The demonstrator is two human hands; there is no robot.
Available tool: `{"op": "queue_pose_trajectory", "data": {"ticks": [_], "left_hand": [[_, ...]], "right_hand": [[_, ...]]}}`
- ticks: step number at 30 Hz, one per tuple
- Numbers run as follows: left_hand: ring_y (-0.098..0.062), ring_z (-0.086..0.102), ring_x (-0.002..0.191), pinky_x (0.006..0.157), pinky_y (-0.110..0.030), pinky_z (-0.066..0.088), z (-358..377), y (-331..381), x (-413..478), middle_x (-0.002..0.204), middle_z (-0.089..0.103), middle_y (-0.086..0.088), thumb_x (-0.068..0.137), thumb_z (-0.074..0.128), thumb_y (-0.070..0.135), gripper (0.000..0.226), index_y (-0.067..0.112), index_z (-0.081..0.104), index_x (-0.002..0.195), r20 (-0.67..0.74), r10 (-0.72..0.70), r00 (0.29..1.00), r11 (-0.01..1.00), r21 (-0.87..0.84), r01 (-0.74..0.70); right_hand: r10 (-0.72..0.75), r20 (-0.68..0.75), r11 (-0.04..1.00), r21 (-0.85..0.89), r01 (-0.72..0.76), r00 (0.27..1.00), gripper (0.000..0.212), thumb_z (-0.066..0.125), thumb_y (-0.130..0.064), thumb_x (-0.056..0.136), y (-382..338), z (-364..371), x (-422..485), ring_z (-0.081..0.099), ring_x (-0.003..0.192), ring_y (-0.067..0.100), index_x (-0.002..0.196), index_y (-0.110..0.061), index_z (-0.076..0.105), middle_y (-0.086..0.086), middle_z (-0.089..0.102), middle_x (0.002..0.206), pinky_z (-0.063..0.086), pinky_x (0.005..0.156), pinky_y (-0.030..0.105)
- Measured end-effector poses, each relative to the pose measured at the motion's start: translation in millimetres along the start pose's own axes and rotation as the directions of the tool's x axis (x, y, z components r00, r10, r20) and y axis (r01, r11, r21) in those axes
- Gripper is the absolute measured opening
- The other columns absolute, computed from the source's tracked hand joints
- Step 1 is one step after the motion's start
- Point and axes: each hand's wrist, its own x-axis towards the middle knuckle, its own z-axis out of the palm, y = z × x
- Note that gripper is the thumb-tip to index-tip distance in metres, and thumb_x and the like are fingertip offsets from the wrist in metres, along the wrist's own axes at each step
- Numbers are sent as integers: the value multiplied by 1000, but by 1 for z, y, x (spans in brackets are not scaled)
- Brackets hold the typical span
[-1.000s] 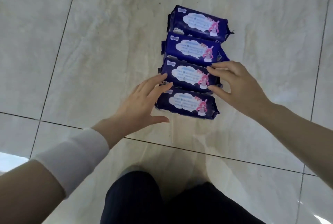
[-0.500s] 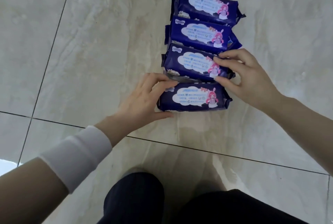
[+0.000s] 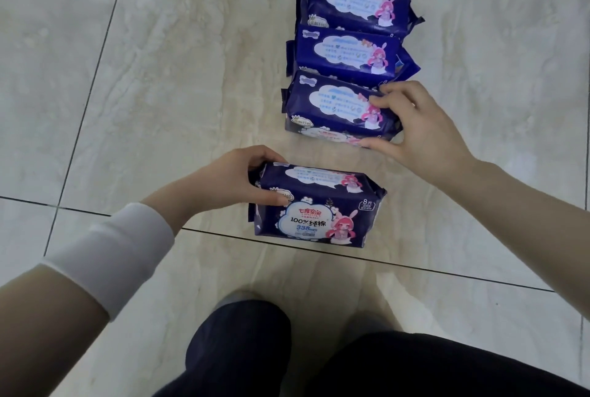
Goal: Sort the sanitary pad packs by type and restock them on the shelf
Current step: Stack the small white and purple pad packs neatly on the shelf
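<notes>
Near pack [image 3: 316, 208] before three-pack row [image 3: 346, 57] on floor [image 3: 159, 77]

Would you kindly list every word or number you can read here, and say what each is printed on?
"七度空间": red brand, front of the near pack the left hand grips.
"100% 纯棉": same front, below the brand.
"338mm": blue, under that.
"8片": that front's upper right corner.
Too blurred: cloud panels on the next pack the right hand grips and the two packs behind it; all small print.
</notes>
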Motion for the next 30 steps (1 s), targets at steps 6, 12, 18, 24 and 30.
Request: {"op": "queue_pose_trajectory", "data": {"ticks": [6, 12, 18, 24, 30], "left_hand": [[-11, 68, 88, 73, -22, 54, 2, -6, 4, 98, 71, 3, 56, 85, 31, 54, 21, 60, 103, -22, -43, 999, 994, -105, 41], [-10, 69, 83, 69, -19, 54, 0, -12, 10, 93, 72, 5, 52, 86, 33, 54, 22, 63, 100, -37, -72, 997, 986, -152, 66], [-7, 68, 84, 69, -19, 55, -4, 35, -29, 90, 71, 9, 62, 81, 19, 41, 27, 62, 98, -56, -120, 991, 986, -119, 113], [-10, 67, 88, 72, -26, 57, -18, 153, -126, 94, 69, 8, 63, 84, 17, 49, 31, 54, 99, -116, -84, 990, 991, -114, 71], [-4, 64, 83, 70, -18, 52, -26, 287, -227, 92, 68, 9, 68, 80, 14, 36, 29, 59, 94, -141, -43, 989, 995, -94, 30]], "right_hand": [[81, -10, 994, 73, -80, 997, 66, 79, -34, 69, -8, 8, -1, 50, 111, 24, 121, -3, 52, 17, 49, 122, 42, 87, 27], [67, -55, 990, 128, -60, 996, 63, 64, -46, 74, -4, 14, -5, 51, 109, 27, 125, -9, 56, 15, 56, 117, 39, 94, 27], [230, 79, 942, 233, -242, 970, 52, 71, -33, 77, -37, -40, -15, 39, 106, 14, 123, -16, 55, 8, 55, 114, 31, 83, 9], [268, 46, 926, 265, -270, 962, 46, 62, -39, 80, -105, -170, -25, 48, 104, 24, 118, -13, 61, 11, 58, 109, 28, 87, 2], [373, -23, 887, 303, -349, 928, 42, 55, -38, 85, -167, -328, -25, 49, 108, 24, 121, -17, 60, 10, 56, 111, 39, 87, 16]]}}
